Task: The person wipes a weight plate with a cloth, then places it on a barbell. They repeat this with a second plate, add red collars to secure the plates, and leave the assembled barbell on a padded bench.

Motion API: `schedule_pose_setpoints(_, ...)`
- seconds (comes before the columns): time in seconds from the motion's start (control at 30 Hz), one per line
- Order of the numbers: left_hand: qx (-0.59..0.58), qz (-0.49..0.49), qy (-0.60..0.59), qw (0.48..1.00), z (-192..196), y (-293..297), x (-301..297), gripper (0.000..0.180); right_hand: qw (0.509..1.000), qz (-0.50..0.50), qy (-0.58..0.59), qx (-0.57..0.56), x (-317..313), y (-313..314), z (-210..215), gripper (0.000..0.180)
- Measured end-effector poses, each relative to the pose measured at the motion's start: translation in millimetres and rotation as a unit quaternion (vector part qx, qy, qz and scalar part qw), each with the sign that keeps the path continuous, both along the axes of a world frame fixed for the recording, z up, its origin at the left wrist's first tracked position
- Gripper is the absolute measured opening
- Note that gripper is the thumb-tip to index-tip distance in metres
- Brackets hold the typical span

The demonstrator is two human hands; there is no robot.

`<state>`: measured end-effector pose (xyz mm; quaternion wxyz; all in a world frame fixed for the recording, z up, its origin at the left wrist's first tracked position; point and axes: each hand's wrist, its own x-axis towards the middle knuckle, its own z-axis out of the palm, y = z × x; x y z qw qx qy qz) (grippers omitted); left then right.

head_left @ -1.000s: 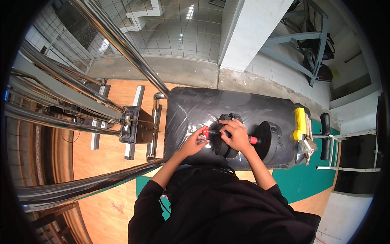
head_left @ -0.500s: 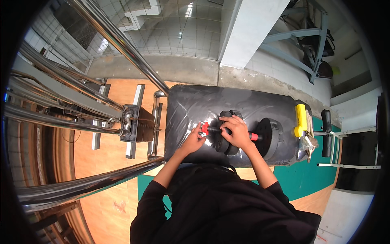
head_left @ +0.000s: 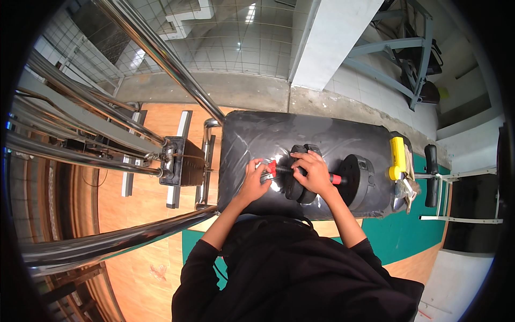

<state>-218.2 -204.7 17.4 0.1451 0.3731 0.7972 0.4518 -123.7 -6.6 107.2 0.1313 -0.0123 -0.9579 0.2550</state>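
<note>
A dumbbell lies across the padded black bench, its threaded bar (head_left: 282, 169) running left to right. My left hand (head_left: 254, 181) has its fingers curled round the red collar nut (head_left: 272, 168) at the bar's left end. Over the black weight plates (head_left: 294, 189) in the middle rests my right hand (head_left: 313, 174), fingers bent over their top edge and gripping them. To its right, a red sleeve (head_left: 335, 179) shows on the bar, beside a larger black plate (head_left: 352, 185) standing at the right end. My palms hide parts of the bar and nut.
The bench pad (head_left: 252, 129) fills the middle. A yellow object (head_left: 397, 157) and a crumpled cloth or bag (head_left: 409, 190) lie at its right end. Chrome machine bars (head_left: 161, 59) and a weight stack (head_left: 185, 163) stand at left. A white pillar (head_left: 332, 48) rises beyond.
My left hand has turned slightly at the red collar nut, its fingers shifting a little left and upward. My right hand stays on the plates.
</note>
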Motion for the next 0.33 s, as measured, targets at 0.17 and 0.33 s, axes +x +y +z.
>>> schedule_pose_setpoints(0.17,-0.032,-0.080,-0.104,0.991,-11.1,1.1,-4.0,0.053,1.000,0.001,0.001,-0.001,-1.7,1.0,-2.0,0.009)
schedule_pose_setpoints(0.33,0.017,-0.060,-0.339,0.939,-29.0,0.5,-15.2,0.061,1.000,0.002,-0.004,-0.002,-0.9,1.4,-3.3,0.009)
